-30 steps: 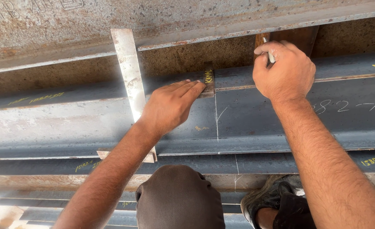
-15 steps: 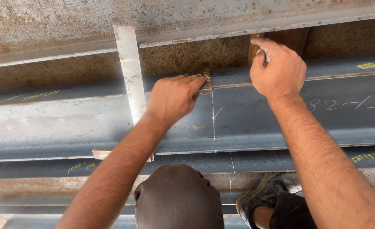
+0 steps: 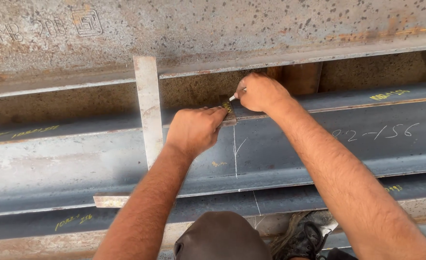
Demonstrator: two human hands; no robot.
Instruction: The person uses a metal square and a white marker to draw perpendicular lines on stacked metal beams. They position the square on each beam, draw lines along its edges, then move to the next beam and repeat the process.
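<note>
My left hand [image 3: 193, 129] presses a small flat metal piece [image 3: 229, 114] against the top edge of a long grey steel beam [image 3: 319, 144]. My right hand [image 3: 261, 91] is closed on a white chalk marker [image 3: 234, 97], whose tip points at the beam's edge just above that piece. A white chalk line [image 3: 235, 154] runs down the beam's face below the two hands. A steel square [image 3: 148, 115] stands upright across the beam, left of my left hand.
A wide rusty steel beam [image 3: 198, 33] lies behind. More beams lie below, with yellow chalk marks. My knee [image 3: 220, 238] and a black shoe [image 3: 304, 238] show at the bottom edge. A wooden block [image 3: 297, 77] sits between the beams.
My right hand has moved left and down toward my left hand, bringing the marker tip close to the small metal piece. My left hand stays on the beam's edge.
</note>
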